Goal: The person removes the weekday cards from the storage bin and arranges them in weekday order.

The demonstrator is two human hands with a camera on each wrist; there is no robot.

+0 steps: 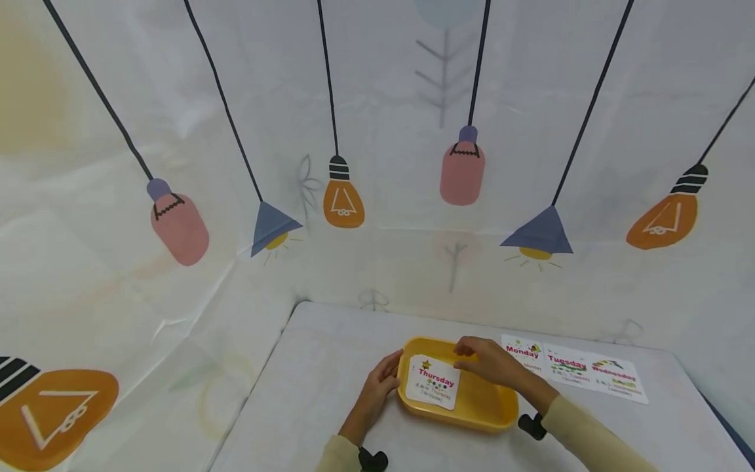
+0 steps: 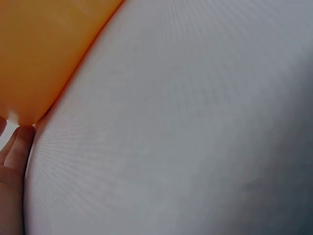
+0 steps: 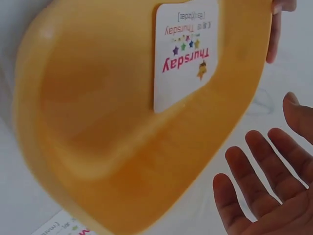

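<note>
A yellow plastic tray [image 1: 483, 401] lies on the white table, and inside its left part is a white card printed "Thursday" [image 1: 433, 382]. My left hand [image 1: 377, 388] touches the outside of the tray's left end; its fingers [image 2: 20, 147] meet the outer wall in the left wrist view. Over the tray's far rim, to the right of the card, hovers my right hand [image 1: 486, 360]. The right wrist view shows that hand's fingers [image 3: 249, 174] spread and apart from the tray, with nothing held.
Behind and right of the tray, cards reading "Monday" [image 1: 522, 354], "Tuesday" [image 1: 566, 364] and "Wednesday" [image 1: 615, 379] lie in a row on the table [image 1: 307, 387]. A pale wall sheet with painted lamps [image 1: 463, 174] rises behind and at the left.
</note>
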